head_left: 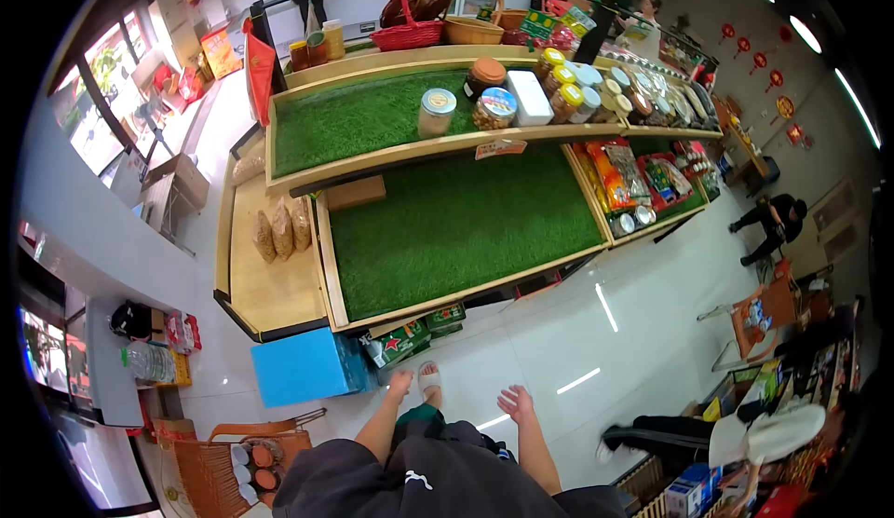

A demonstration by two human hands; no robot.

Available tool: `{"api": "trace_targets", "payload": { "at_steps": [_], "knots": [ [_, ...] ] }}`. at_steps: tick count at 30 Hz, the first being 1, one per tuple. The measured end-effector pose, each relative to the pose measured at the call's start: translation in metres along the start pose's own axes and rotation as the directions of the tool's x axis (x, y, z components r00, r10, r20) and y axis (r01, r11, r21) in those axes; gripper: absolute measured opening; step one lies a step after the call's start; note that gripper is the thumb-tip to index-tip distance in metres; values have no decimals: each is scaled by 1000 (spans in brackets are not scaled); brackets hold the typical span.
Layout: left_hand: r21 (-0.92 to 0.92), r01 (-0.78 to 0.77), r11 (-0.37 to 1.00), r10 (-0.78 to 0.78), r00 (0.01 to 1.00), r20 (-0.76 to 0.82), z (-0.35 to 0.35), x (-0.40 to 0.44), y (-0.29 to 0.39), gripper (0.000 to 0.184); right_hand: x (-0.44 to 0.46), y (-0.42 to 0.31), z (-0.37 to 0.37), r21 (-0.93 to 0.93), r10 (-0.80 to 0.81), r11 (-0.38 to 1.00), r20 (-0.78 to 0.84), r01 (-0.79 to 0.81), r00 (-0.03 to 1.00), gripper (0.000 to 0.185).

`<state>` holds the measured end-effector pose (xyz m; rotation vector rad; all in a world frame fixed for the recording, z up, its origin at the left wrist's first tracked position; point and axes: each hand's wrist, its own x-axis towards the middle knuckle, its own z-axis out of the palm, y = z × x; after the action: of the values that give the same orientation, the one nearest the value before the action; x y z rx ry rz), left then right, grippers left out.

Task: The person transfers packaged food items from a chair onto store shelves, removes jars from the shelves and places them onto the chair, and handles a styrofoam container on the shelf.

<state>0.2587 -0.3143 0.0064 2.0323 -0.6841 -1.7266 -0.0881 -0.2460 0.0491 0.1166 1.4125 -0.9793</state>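
My left hand [399, 385] hangs in the air beside the blue box [310, 367] and the green beer cartons [400, 343], holding nothing that I can see; its fingers look loosely bent. Over the white floor, my right hand [516, 402] is open, fingers spread and empty. Both hands are apart from the wooden display stand [484, 287] in front of me. Its lower shelf is lined with green artificial turf [466, 229]. On the upper turf shelf stand a clear jar with a pale lid [437, 113], a blue-lidded jar [494, 108] and a white container [529, 98].
Bags of dry food [282, 229] stand on the left wooden shelf. Colourful packets [615, 178] fill the right section. A wicker chair [209, 470] holds several cups at lower left. A person in a white top [764, 436] is at lower right; another person in black [775, 227] stands farther back.
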Motion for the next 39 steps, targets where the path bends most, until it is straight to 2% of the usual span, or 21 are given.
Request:
{"api": "trace_targets", "payload": {
  "at_steps": [2, 4, 5, 6, 7, 11, 13, 15, 18, 19, 21, 22, 23, 25, 26, 27, 29, 33, 35, 37, 39],
  "knots": [
    [-47, -135, 990, 134, 991, -13, -2, 20, 32, 41, 20, -48, 44, -51, -92, 994, 88, 96, 992, 48],
    [-99, -442, 891, 427, 893, -142, 5, 56, 61, 43, 27, -96, 97, -102, -181, 974, 173, 201, 968, 46],
    [-106, -548, 830, 532, 834, -149, 2, 24, 111, 43, 30, -115, 121, -99, -257, 954, 219, 284, 941, 45],
    [-83, -489, 869, 485, 872, -61, -5, 28, 145, 38, 27, -140, 150, -116, -263, 945, 283, 305, 922, 46],
    [-331, -480, 812, 475, 874, -102, -5, -19, 206, 35, 27, -164, 177, -129, -262, 940, 325, 317, 909, 46],
    [-255, -804, 538, 788, 586, -188, -21, -67, 359, 31, -5, -264, 303, -141, -429, 818, 498, 558, 754, 43],
    [-191, -907, 376, 874, 416, -250, -27, -76, 418, 32, -26, -310, 363, -166, -458, 748, 571, 643, 681, 40],
    [-189, -934, 303, 891, 348, -291, -32, -86, 469, 35, -39, -346, 418, -163, -497, 653, 643, 739, 582, 38],
    [-140, -951, 277, 897, 308, -316, -38, -72, 523, 48, -32, -384, 490, -92, -592, 506, 687, 858, 423, 43],
    [-108, -951, 289, 892, 309, -330, -39, -65, 538, 52, -24, -390, 510, -80, -576, 511, 707, 856, 410, 43],
    [-194, -912, 361, 842, 409, -353, -37, -54, 567, 55, 5, -406, 552, -96, -704, 248, 665, 964, 247, 46],
    [-217, -889, 403, 817, 457, -352, -35, -50, 579, 59, 17, -411, 564, -107, -730, 191, 649, 976, 214, 48],
    [-316, -864, 392, 791, 492, -364, -34, -39, 591, 59, 4, -417, 568, -138, -661, 315, 678, 939, 321, 52],
    [-545, -658, 520, 592, 737, -325, -30, -25, 615, 58, -4, -418, 573, -202, -641, 335, 667, 920, 380, 54],
    [-540, -663, 518, 635, 722, -276, -28, -26, 621, 57, 14, -411, 576, -205, -684, 271, 646, 940, 338, 55],
    [-537, -666, 517, 676, 703, -222, -24, -22, 626, 58, 25, -413, 577, -272, -536, 377, 716, 886, 447, 57],
    [-414, -742, 527, 671, 662, -334, -18, 11, 628, 58, 22, -416, 565, -282, -351, 614, 739, 737, 575, 58],
    [-384, -755, 531, 671, 652, -353, -11, 23, 624, 61, 26, -427, 563, -296, -245, 644, 794, 705, 557, 56],
    [-127, -764, 633, 631, 604, -487, -4, 46, 617, 64, 31, -426, 558, -199, -269, 668, 834, 717, 482, 53],
    [129, -829, 545, 759, 421, -497, 5, 20, 616, 58, 19, -408, 548, 5, -360, 776, 825, 631, 436, 50],
    [251, -830, 498, 820, 357, -447, 11, -20, 616, 54, 5, -388, 536, 87, -411, 824, 772, 561, 485, 56]
  ]
}}
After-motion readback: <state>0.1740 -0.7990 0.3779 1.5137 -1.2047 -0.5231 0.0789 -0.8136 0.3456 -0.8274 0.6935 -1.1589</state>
